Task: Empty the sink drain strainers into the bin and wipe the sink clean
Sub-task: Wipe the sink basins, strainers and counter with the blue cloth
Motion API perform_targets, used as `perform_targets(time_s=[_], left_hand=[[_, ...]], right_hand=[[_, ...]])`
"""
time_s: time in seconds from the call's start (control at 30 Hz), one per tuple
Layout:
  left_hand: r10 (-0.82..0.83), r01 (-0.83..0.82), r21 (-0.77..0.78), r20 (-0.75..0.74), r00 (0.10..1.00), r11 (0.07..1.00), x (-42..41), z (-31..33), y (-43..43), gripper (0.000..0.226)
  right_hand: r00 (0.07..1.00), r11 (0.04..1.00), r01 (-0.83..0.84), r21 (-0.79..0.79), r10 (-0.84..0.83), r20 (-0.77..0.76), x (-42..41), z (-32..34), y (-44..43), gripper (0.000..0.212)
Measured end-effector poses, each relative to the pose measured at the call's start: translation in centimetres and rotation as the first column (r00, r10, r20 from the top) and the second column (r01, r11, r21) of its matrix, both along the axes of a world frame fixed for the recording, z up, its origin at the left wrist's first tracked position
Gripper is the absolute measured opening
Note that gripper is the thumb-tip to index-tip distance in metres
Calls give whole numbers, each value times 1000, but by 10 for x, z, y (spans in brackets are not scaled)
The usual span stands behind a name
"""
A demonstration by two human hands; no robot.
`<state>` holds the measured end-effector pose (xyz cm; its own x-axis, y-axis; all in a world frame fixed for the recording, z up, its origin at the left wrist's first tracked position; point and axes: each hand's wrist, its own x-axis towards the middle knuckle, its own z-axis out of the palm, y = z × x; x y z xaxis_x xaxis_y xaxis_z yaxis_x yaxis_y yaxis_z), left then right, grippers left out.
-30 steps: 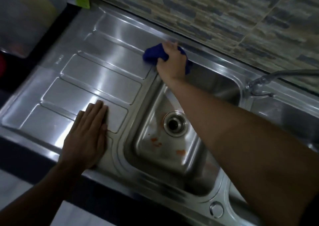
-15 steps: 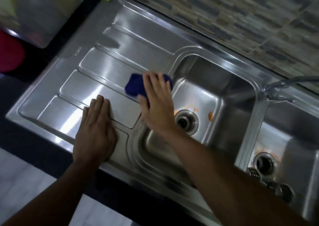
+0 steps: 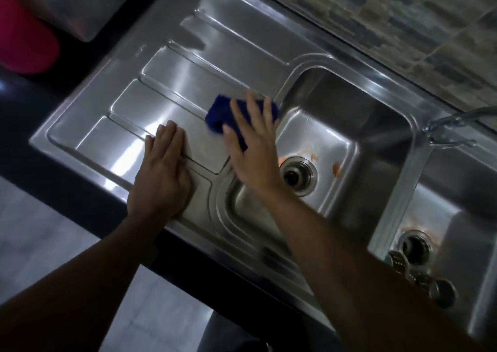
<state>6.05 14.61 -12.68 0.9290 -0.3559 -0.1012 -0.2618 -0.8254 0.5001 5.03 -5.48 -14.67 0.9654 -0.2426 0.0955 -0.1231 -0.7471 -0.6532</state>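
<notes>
Blue cloth (image 3: 217,115) pressed under R hand (image 3: 255,151), L hand (image 3: 161,179) on drainboard (image 3: 129,109), both grips wide.

The left hand (image 3: 161,174) and right hand (image 3: 255,152) are bare; both forearms run uncovered to the near edge.

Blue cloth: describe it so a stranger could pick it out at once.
Start at the steel sink and its ribbed drainboard. Where the drainboard meets the basin, the cloth lies under the right hand. It is the only dark blue thing on the metal.
</notes>
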Motion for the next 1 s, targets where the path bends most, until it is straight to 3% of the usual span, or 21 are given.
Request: perform_targets(time_s=[0.1, 0.33, 0.43, 0.53, 0.6, 0.77, 1.0], left_hand=[[74, -77, -83, -44, 996, 994, -4, 5, 3, 65], [197, -181, -329, 15, 980, 927, -17, 11, 5, 46], [112, -106, -201, 20, 993, 974, -38, 15, 11, 50], [-150, 136, 162, 78, 986, 977, -75, 11, 7, 58], [-170, 141, 290, 79, 982, 947, -93, 8, -5, 64], [-229, 187, 355, 81, 970, 916, -108, 2, -22, 67], [-230, 169, 394, 112, 967, 903, -107, -7, -22, 65]], right_hand=[[997, 992, -69, 105, 73, -39, -37, 2, 27, 54], [971, 943, -232, 239, 237, 5, -118, 14, 50, 49], [967, 942, -236, 238, 251, -34, -154, 23, 48, 46], [971, 948, -165, 273, 205, -125, -191, 31, 16, 43], [983, 964, -125, 233, 153, -104, -232, 31, -20, 42], [991, 991, -131, 12, 131, 9, -309, 28, -78, 44], [965, 965, -182, 187, 212, -157, -247, 24, -24, 53]])
